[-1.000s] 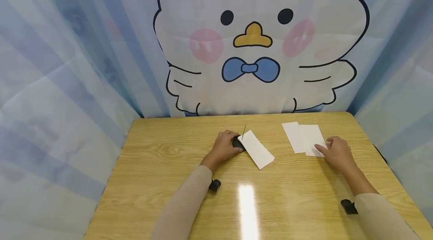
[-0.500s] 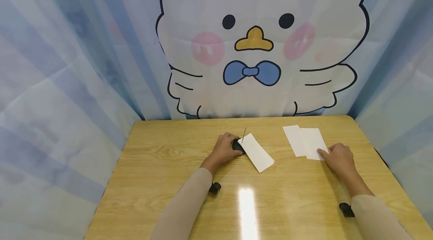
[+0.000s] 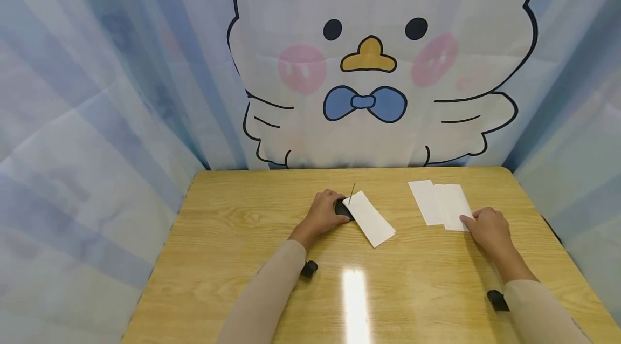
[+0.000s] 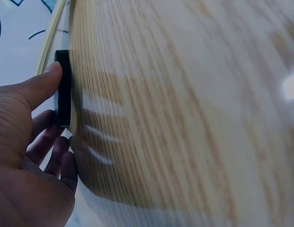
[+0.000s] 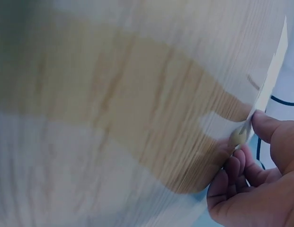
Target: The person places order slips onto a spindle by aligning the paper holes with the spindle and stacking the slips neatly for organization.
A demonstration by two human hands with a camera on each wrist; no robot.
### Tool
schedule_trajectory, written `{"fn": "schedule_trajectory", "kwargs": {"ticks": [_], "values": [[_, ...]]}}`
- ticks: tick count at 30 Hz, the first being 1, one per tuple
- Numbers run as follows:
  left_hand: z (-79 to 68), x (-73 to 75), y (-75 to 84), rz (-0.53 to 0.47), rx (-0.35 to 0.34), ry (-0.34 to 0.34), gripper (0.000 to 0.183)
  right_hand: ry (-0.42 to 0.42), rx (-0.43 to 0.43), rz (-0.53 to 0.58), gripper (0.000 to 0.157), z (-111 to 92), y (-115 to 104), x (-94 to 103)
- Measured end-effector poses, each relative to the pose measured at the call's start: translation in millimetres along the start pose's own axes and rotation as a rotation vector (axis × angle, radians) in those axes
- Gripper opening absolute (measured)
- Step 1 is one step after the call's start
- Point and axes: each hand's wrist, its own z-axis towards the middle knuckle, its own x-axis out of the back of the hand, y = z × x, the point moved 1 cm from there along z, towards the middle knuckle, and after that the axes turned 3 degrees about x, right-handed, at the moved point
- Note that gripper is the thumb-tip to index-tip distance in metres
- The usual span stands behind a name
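Observation:
My left hand [image 3: 320, 213] grips the black base [image 3: 342, 210] of a bill spike near the table's middle. In the left wrist view the thumb lies along one side of that base [image 4: 64, 90], fingers curled at the other. A thin metal needle [image 3: 352, 191] rises through the top corner of white paper slips [image 3: 371, 221], which slant down to the right. On the right, two groups of white paper overlap: the left sheet [image 3: 426, 204] and the right sheet [image 3: 453, 206]. My right hand [image 3: 490, 229] pinches the lower right corner of the right sheet, seen edge-on as paper [image 5: 270, 78] in the right wrist view.
The wooden table [image 3: 233, 279] has a bright light reflection in front. A printed curtain [image 3: 368, 144] hangs along its back edge, with more curtains at both sides. Black wrist cameras [image 3: 309, 269] sit on both forearms. A dark cable [image 5: 284, 101] shows beyond the table edge.
My right hand has lowered onto the right sheet's corner, its thumb and fingers closing on the paper. The left hand stays on the spike's base. The head view has shifted slightly.

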Motion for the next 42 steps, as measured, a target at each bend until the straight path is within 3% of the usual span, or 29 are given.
{"fn": "schedule_trajectory", "kwargs": {"ticks": [10,17,29,37,42], "values": [[-0.3,2.3,2.8,0.012,0.017,-0.011,0.059,-0.054,-0.018,0.072,0.048,3,-2,-0.7],[0.0,4.4,4.1,0.008,0.017,0.000,0.059,-0.097,-0.102,0.126,0.063,5,-4,2.7],[-0.4,2.5,3.8,0.020,0.012,-0.014,0.058,-0.067,-0.049,0.087,0.053,4,3,0.2],[0.3,1.8,3.2,0.015,0.003,0.000,0.059,-0.075,-0.043,0.100,0.053,3,2,2.9],[-0.4,1.5,3.8,0.018,0.007,-0.004,0.060,-0.113,-0.034,0.100,0.061,2,2,8.6]]}}
